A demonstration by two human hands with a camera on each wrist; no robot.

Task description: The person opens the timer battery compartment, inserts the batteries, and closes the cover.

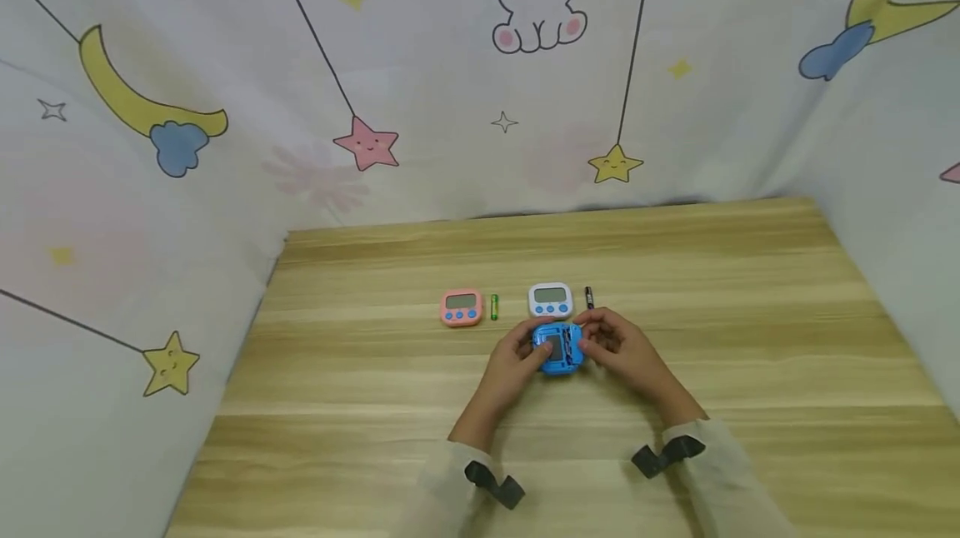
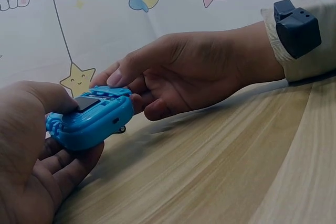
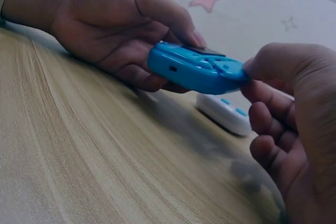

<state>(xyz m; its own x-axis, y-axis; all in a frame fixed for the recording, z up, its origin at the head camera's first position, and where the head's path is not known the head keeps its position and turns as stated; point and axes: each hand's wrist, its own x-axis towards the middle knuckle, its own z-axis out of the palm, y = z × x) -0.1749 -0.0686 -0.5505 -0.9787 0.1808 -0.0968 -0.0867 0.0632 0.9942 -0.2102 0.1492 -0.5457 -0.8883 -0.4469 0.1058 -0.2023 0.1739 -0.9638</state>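
Note:
A blue digital timer [image 1: 553, 361] is held back side up above the table, a dark panel and an uncovered slot showing on its back. My left hand [image 1: 513, 363] grips it from the left, thumb on the dark panel and fingers underneath, as the left wrist view shows. With thumb and forefinger my right hand [image 1: 622, 346] pinches the timer's right edge beside the slot; its other fingers curl loosely below in the right wrist view. Just beyond the blue timer lies a white timer [image 1: 551, 301], screen up. A small black battery [image 1: 588, 297] lies near my right fingertips.
A pink timer [image 1: 461, 307] lies left of the white one, with a green battery [image 1: 494, 307] between them. The wood-grain table [image 1: 337, 455] meets a patterned cloth backdrop [image 1: 450, 163] at the back and sides. Dark wrist cameras [image 1: 495, 485] sit on both sleeves.

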